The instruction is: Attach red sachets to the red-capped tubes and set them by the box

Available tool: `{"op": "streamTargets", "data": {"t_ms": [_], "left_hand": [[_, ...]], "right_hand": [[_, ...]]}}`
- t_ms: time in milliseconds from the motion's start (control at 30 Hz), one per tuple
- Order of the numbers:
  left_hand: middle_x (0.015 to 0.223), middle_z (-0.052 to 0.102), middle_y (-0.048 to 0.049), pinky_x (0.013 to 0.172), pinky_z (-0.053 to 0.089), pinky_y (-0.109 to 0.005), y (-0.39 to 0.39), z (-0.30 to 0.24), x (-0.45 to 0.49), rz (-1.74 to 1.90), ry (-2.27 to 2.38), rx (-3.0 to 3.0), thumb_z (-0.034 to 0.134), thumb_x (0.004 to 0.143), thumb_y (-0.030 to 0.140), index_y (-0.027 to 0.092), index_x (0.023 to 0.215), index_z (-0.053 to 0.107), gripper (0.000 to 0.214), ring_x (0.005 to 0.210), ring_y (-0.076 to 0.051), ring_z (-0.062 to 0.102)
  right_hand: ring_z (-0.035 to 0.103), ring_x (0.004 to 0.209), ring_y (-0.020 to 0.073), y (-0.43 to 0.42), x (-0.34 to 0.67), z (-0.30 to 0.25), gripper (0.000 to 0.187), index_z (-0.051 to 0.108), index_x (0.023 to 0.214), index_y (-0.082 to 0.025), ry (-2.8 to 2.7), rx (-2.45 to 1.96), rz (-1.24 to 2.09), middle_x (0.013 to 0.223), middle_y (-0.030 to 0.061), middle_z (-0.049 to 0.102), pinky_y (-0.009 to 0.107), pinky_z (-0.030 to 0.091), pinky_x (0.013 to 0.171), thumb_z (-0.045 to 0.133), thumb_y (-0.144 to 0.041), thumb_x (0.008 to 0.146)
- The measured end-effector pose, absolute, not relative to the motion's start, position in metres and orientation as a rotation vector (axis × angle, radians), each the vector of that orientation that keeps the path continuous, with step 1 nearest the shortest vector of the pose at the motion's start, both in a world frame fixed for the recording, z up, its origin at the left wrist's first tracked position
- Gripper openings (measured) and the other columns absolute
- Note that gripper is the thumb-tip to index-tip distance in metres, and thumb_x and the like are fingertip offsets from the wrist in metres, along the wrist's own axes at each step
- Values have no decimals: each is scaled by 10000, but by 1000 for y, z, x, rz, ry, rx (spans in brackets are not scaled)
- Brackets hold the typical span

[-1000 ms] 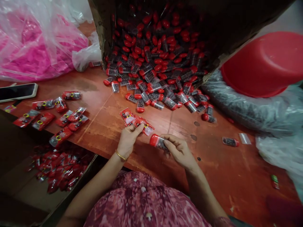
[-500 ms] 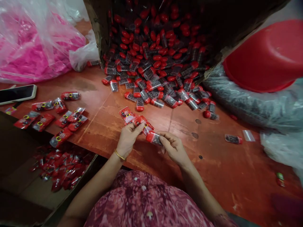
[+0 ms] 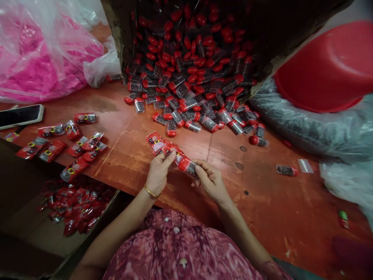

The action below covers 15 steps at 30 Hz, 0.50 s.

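My left hand [image 3: 159,171] pinches a red printed wrapper [image 3: 180,155] between thumb and fingers. From the other side, my right hand [image 3: 211,181] grips a small clear container [image 3: 188,166] with a red cap and dark beads inside. Its capped end meets the wrapper's edge; whether it is inside the wrapper I cannot tell. Another red wrapper [image 3: 154,140] lies flat on the table just beyond my left fingers. Past my hands, a heap of similar red-capped containers [image 3: 189,105] spills onto the table.
A cardboard box [image 3: 116,35] stands on its side behind the heap. Several filled red packets [image 3: 74,168] lie left, above a carton [image 3: 72,249] holding more. A phone [image 3: 21,116] and a bag of pink pieces [image 3: 43,66] are at left; a red tub [image 3: 323,70] rests on a plastic bag [image 3: 300,124] at right.
My right hand has moved slightly left, bringing the container's red cap up against the wrapper. My left hand still pinches the wrapper, and the view has shifted slightly.
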State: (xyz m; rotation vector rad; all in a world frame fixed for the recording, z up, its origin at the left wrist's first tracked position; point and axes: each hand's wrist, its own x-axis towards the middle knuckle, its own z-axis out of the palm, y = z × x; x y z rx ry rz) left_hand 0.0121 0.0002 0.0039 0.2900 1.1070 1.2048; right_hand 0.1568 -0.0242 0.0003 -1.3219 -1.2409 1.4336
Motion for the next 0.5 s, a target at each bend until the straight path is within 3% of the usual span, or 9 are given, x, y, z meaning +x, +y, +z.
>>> {"op": "streamTargets", "data": {"t_ms": [500], "left_hand": [[594, 647, -9, 627, 445, -229, -5, 4, -2, 1118, 1105, 611, 762, 565, 441, 134, 593, 675, 320, 582, -101, 548]], "right_hand": [[454, 378, 63, -29, 164, 9, 339, 644, 887, -167, -1276, -1384, 1520, 581, -24, 577, 183, 410, 349, 549, -465, 756]]}}
